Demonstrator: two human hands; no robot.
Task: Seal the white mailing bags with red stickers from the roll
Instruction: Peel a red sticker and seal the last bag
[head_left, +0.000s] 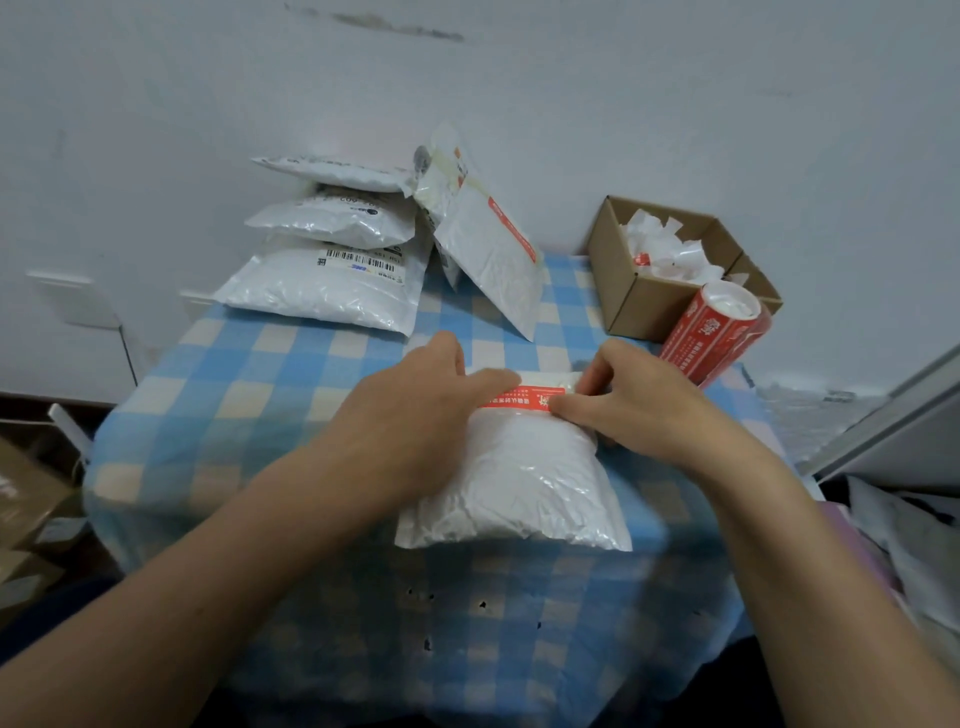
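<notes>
Mailing bag of white crinkled plastic (514, 483) lies centre of the blue-and-white checked tabletop (260, 364). Red printed sticker strip (524, 397) spans its folded top. Left hand (415, 410), fingers straight, presses the strip's left end; right hand (639, 400) pinches the right end. Red sticker roll (711, 338) sits tilted, far right.

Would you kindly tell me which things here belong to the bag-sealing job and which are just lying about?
Job: white mailing bag; red sticker across its top; left hand pressing it; right hand pinching its end; sticker roll; stacked bags.
Lying about: cardboard box of paper scraps; checked tablecloth.
</notes>
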